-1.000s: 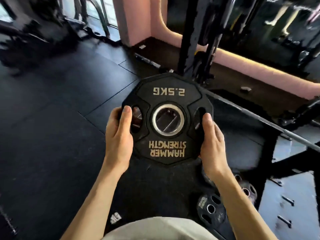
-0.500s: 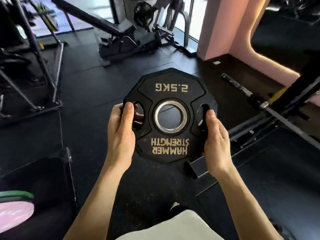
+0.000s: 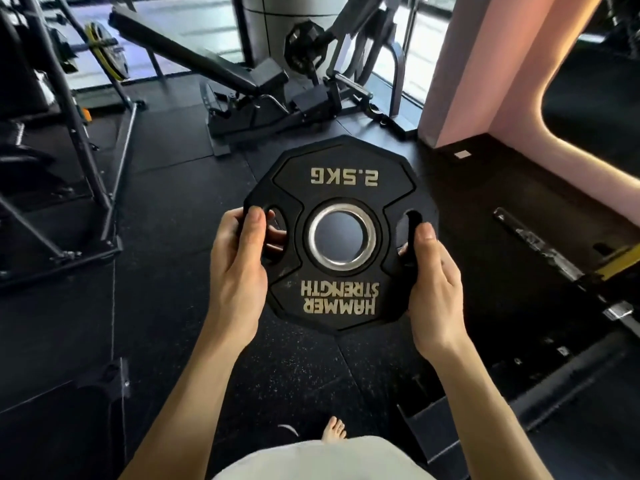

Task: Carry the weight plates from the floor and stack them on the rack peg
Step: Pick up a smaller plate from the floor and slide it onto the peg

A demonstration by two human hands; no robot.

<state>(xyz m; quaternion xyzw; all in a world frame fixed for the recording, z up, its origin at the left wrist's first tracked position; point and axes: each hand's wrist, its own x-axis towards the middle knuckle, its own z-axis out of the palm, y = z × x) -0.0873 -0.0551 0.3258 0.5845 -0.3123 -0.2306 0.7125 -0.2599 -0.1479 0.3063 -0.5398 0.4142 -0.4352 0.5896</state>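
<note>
Both hands grip one black weight plate (image 3: 341, 233), held up in the air in front of the body with its face turned toward the camera. Left hand (image 3: 239, 271) wraps the plate's left edge: the thumb lies across the front face beside the left grip slot, and the fingers (image 3: 277, 235) curl behind the rim and show through that slot. Right hand (image 3: 434, 289) clamps the opposite edge, thumb pressed on the front next to the right grip slot, with the other fingers hidden behind the plate except for a tip or two showing in the slot. Between the two hands sits the plate's steel-ringed centre hole (image 3: 342, 236), through which the dark floor shows. Lettering on the face reads upside down from this view: "2.5KG" on the part farther from the wrists, "HAMMER STRENGTH" on the part nearer them.

Below the hands lies black rubber floor (image 3: 166, 341). Beyond the plate, past the fingertips, stands an incline bench (image 3: 207, 64) on its frame. Out to the left of the left hand rises a dark metal rack frame (image 3: 86, 150). To the right of the right hand a barbell (image 3: 540, 244) lies low by the floor, and farther off stands a pink wall (image 3: 485, 64). Under the forearms a bare foot (image 3: 334, 429) shows on the floor.
</note>
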